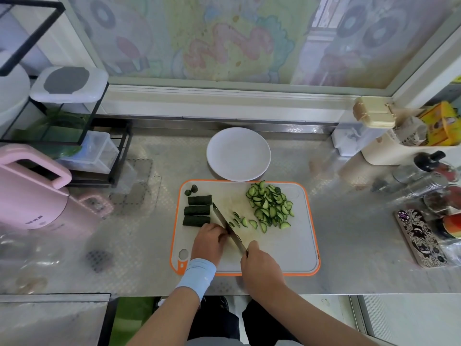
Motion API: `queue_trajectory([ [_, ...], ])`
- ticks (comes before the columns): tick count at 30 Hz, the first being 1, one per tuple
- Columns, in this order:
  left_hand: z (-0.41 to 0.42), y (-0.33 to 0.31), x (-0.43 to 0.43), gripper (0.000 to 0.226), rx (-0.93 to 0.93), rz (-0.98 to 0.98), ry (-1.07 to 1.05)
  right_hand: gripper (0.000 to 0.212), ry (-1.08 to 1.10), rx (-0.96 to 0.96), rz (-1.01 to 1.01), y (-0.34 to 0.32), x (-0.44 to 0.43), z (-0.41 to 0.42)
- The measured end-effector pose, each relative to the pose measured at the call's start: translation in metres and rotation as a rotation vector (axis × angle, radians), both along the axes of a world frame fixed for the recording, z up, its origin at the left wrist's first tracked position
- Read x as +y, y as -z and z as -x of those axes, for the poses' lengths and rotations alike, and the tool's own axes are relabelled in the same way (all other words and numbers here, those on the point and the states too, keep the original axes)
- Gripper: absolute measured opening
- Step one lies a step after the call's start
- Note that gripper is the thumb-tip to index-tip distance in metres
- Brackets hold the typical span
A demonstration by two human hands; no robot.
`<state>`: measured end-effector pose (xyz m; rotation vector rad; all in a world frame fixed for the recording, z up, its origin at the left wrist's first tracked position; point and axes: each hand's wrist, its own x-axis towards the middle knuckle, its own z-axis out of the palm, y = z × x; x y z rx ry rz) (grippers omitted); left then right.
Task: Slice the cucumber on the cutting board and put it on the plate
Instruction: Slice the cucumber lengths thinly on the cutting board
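Clock set on the cutting board, 12 = away from the person.

Containers:
- Plate, white, at 12, just past the board's far edge. Its whole face shows white.
- Clear box w/ white lid at 10, up on a black wire rack. Contents not readable, green blur below it.
- Clear drawer box under that rack. Can't tell what's inside.
- Pink kettle at 9, lid shut.
- Cream tub at 2, w/ a yellow packet and crumpled paper sticking out.
- Clear canister w/ beige latch lid next to the tub.
- Spice jars at 3, blurred, partly cut off by the frame edge.

On the board:
- Pile of half-moon slices at 1–2.
- Three dark cucumber lengths side by side at 10.
- Two cut ends just beyond the lengths.
- A few fresh slices lie right off the blade, near centre.

Hands:
- Right hand is wrapped round the handle of the knife. Handle hidden in the fist, blade runs toward 11, edge down on the board.
- Left hand, blue wristband, has its knuckles bent against the blade's left side and touches the nearest length. What's under the fingers is covered, so can't tell if it grips anything.

Patterned phone case lies flat at 3–4.
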<state>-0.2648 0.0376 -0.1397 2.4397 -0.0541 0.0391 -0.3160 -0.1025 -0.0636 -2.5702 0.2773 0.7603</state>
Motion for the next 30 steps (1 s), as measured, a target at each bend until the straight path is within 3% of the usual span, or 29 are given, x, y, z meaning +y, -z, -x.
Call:
queue_trajectory([
  [5, 0.0, 0.0, 0.0, 0.01, 0.017, 0.008, -0.005, 0.013, -0.071, 0.014, 0.066, -0.001, 0.004, -0.002],
  [8, 0.0, 0.0, 0.0, 0.009, 0.025, 0.012, 0.006, 0.024, -0.14, 0.032, 0.118, -0.001, 0.006, -0.004],
  [17, 0.0, 0.001, -0.003, 0.008, 0.073, -0.005, -0.012, 0.012, -0.039, -0.027, -0.005, 0.005, 0.0, -0.013],
  [20, -0.01, -0.003, -0.011, 0.007, 0.153, 0.002, -0.022, 0.019, 0.095, -0.074, -0.076, -0.002, -0.01, -0.025],
  [25, -0.025, -0.014, -0.019, 0.019, 0.286, 0.089, 0.047, 0.026, 0.118, -0.137, -0.087, -0.013, -0.034, -0.05],
  [27, -0.027, -0.022, -0.014, 0.02, 0.274, 0.164, -0.018, 0.03, 0.108, -0.164, -0.072, -0.015, -0.043, -0.054],
  [30, -0.03, -0.039, 0.002, 0.016, 0.187, 0.304, -0.289, 0.031, 0.013, -0.233, 0.007, -0.018, -0.054, -0.055],
])
